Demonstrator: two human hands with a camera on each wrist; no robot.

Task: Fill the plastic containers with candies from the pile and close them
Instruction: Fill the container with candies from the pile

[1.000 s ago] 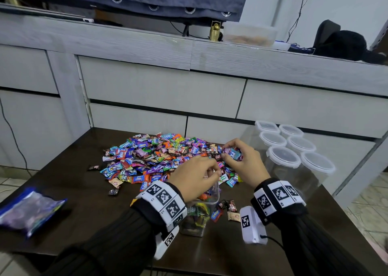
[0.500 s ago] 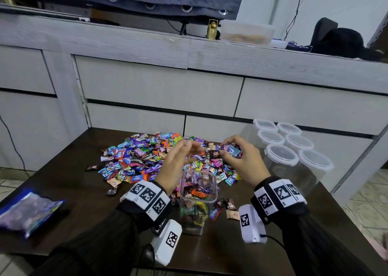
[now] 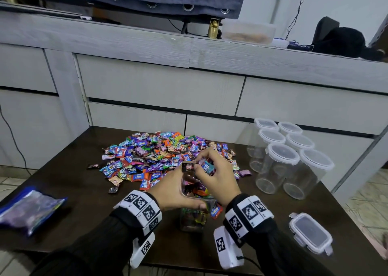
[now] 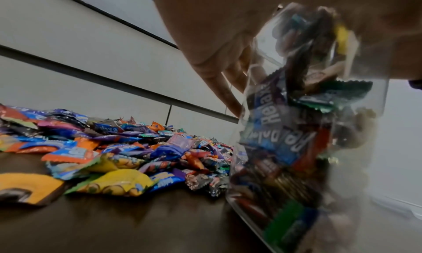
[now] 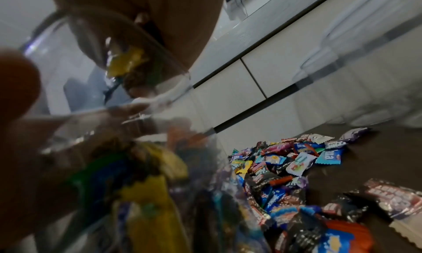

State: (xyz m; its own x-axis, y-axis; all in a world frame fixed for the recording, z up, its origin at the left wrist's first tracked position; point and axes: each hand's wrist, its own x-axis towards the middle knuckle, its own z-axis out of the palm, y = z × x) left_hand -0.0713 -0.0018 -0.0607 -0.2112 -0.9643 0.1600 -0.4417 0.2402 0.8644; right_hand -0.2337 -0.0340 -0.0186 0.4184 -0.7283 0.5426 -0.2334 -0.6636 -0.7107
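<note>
Now the left hand [image 3: 176,191] is back gripping the nearly full clear container [image 3: 194,212], while the right hand [image 3: 216,177] brings a clutched bunch of candies [image 3: 206,166] over its mouth; lidding looks close.

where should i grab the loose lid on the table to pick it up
The lid lies flat, to the right of the right hand and near the table edge. Probably best to come from above and pinch its two long edges between the latch flaps, since those sides look straight and nothing crowds them.

"Relaxa" on candy wrappers in pile [image 3: 155,181], same on blue wrappers inside clear container [image 4: 269,116], other print too blurred
</note>
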